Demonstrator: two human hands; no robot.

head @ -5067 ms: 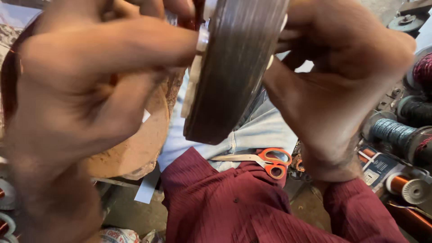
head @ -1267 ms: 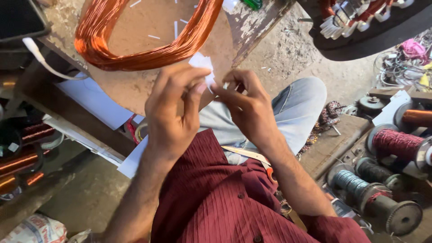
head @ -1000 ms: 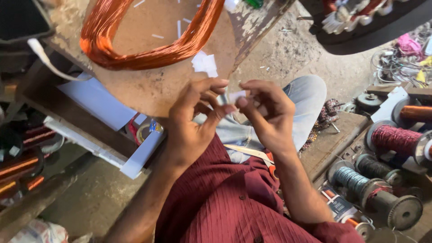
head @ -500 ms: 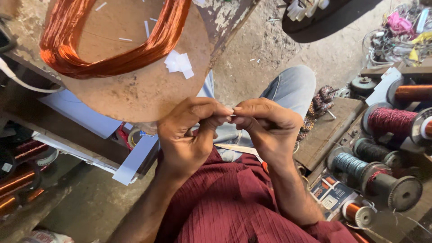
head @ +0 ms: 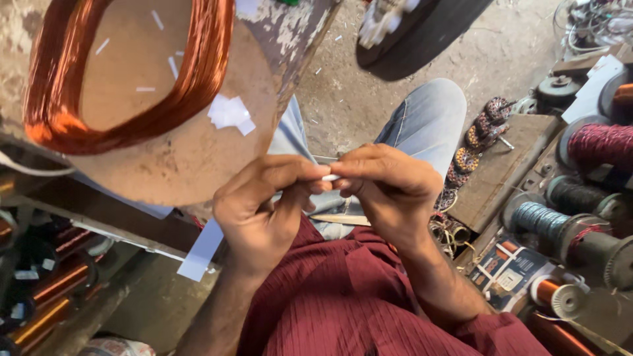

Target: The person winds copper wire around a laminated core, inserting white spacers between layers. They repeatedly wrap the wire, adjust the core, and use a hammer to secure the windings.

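Seated low among spools of winding wire, a person in a maroon ribbed shirt pinches a small white sleeve or strip of insulating material (head: 331, 177) between both hands above the lap. The left hand (head: 264, 211) closes thumb and forefinger on one end; the right hand (head: 389, 191) nips the other, fingers of both shut tight on the piece. A coil of bare copper-coloured wire (head: 125, 79) lies on the round brown wooden counter (head: 191, 158) to the left, with scraps of white paper (head: 231, 113) beside it. To do this well, the piece likely wants a steady fingertip grip and slow, even working, kept close to the body. Compared with a second or so earlier, the hands have drawn lower and closer together, and the view has shifted so the coil sits higher and nearer the frame's corner.
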